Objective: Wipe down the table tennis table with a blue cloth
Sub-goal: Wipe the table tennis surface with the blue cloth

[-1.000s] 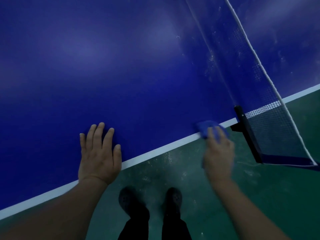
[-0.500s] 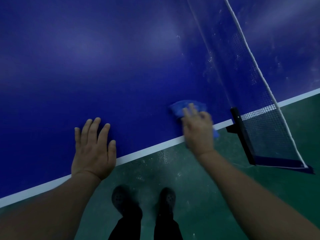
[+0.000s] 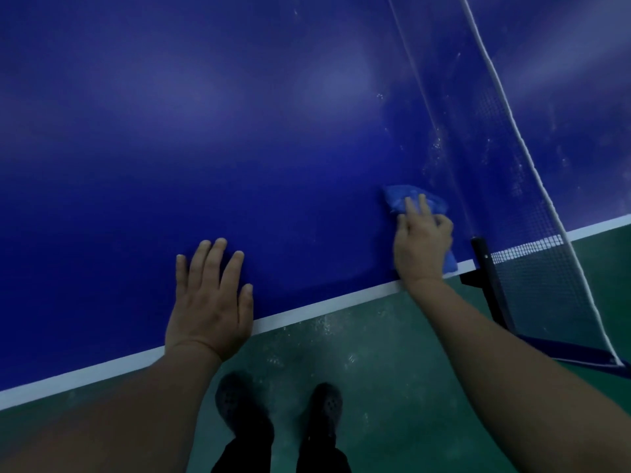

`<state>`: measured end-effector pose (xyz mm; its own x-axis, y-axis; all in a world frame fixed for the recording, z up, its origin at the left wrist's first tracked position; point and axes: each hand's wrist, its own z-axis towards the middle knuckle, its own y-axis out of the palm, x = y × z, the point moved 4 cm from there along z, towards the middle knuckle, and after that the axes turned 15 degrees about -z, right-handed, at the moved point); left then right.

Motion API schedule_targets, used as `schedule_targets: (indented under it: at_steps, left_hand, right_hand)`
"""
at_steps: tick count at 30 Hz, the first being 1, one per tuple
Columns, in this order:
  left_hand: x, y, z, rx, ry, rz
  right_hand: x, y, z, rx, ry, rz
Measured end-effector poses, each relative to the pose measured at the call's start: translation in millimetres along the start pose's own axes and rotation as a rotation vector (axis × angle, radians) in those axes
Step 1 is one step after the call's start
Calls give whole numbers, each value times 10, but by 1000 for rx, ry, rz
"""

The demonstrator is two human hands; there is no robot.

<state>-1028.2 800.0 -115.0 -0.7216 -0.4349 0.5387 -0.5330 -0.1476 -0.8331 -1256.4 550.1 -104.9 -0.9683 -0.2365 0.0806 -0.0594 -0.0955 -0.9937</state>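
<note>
Hands, two, well apart, both on the table tennis table point(image 3: 239, 114) near its white-edged side. Right hand point(image 3: 421, 245): laid on the blue cloth point(image 3: 404, 196), forefingers stretched forward over it, the outer fingers bent; whether they gripped the fabric I could not tell. Left hand point(image 3: 210, 295): flat on the bare blue top, fingers straight and slightly spread, holding nothing, heel of the palm at the white edge line point(image 3: 324, 307).

Blue cloth: bunched, lighter in shade than the table, lying on the playing surface under my right hand. One part showed past my fingertips, another beside my wrist at the white line. It sat just beside the net post point(image 3: 486, 271), on my side of the net point(image 3: 532, 254).

Table top: deep blue, glossy, with pale smears of reflected light. Whitish specks and streaks were scattered near the base of the net.

Net: dark mesh with a white top cord, running away from the post toward the top of the view. Post black, upright, clamped at the table's edge, with a bracket hanging over the side.

Floor point(image 3: 392, 370): green, mottled with pale marks. My two dark shoes point(image 3: 246, 404) stood on it below the table edge, between my forearms, with dark trouser legs above them.
</note>
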Motion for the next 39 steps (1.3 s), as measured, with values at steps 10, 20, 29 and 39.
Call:
schedule_targets:
  at_steps: [10,20,29,39]
  left_hand:
    - [-12,-18,9,-2,17,-22]
    - [-5,4,1,-25,0,-8]
    - [-13,-16,2,-18,-1,-14]
    - [-18,-75,29,58,-4,-146]
  right_hand:
    - [-457,-1,-674,10,-1263,-55]
    - [-1116,-26,-496,-47,-821,132]
    - [-744,-150,-270,-59,-680,183]
    - [-1764,-78,45,-40,-1346,-57]
